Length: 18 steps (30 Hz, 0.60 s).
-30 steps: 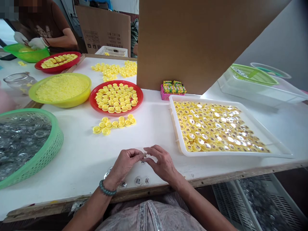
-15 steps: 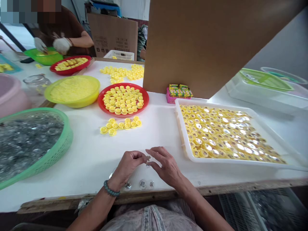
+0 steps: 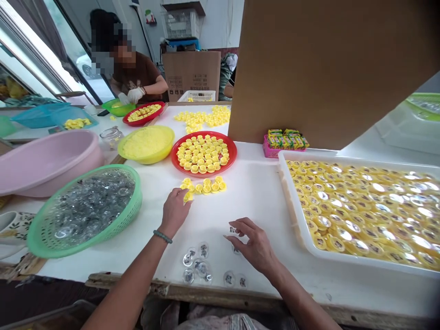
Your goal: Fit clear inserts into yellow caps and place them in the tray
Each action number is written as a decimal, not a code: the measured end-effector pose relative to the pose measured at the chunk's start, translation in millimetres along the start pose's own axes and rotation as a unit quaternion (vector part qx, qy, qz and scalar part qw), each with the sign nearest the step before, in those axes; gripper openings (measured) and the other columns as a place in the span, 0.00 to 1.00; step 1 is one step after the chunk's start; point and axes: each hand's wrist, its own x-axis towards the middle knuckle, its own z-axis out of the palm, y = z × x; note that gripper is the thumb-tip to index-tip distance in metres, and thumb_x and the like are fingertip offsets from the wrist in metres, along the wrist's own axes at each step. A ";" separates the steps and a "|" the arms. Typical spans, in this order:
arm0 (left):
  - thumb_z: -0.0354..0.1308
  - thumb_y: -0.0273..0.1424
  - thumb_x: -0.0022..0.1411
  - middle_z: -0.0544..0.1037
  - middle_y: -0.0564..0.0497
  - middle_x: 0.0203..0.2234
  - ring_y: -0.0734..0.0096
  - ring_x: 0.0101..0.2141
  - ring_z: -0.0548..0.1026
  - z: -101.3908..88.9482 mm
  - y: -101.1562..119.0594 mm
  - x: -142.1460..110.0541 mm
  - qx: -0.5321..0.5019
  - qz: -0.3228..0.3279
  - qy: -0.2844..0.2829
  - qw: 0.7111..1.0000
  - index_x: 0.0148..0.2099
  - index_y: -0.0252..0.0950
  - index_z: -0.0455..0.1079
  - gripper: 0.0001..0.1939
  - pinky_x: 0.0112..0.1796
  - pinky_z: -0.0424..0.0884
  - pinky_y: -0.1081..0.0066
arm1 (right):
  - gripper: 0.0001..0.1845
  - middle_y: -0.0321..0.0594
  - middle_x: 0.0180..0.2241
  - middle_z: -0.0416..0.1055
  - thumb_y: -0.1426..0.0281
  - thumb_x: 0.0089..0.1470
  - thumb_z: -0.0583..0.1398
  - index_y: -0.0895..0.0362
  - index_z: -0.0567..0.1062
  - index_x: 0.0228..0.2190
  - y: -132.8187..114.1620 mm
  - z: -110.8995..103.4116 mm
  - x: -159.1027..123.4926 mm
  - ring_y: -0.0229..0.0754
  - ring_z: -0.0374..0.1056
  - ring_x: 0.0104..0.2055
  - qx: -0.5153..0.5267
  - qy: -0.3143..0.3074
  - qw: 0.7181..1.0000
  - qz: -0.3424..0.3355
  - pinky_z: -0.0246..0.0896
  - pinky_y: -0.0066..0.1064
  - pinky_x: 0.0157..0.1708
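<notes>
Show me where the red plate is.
In the head view, the red plate sits right of the yellow bowl, just beyond the loose yellow caps.

Along the upper left of the frame, a tall glazed door or window (image 3: 44,41) in a metal frame lets in bright daylight, and a parked car (image 3: 87,71) shows faintly beyond the glass. A plain white wall (image 3: 220,27) runs across the top centre, with a white plastic crate (image 3: 181,24) high up on a blue support. Below it, a cardboard carton (image 3: 191,75) stands against the wall. A large brown cardboard partition (image 3: 330,68) fills the upper right, rising from a long white-topped worktable (image 3: 254,201) with a worn wooden edge (image 3: 220,293) along the bottom of the frame.
</notes>
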 end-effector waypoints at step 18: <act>0.50 0.17 0.50 0.71 0.47 0.43 0.61 0.46 0.66 21.7 39.3 -41.9 -0.162 0.182 -0.116 0.963 0.46 0.35 0.68 0.21 0.49 0.64 0.60 | 0.17 0.41 0.35 0.72 0.65 0.48 0.63 0.54 0.73 0.42 -7.7 -16.7 -4.3 0.36 0.68 0.32 0.037 0.029 0.997 -0.064 0.66 0.28 0.34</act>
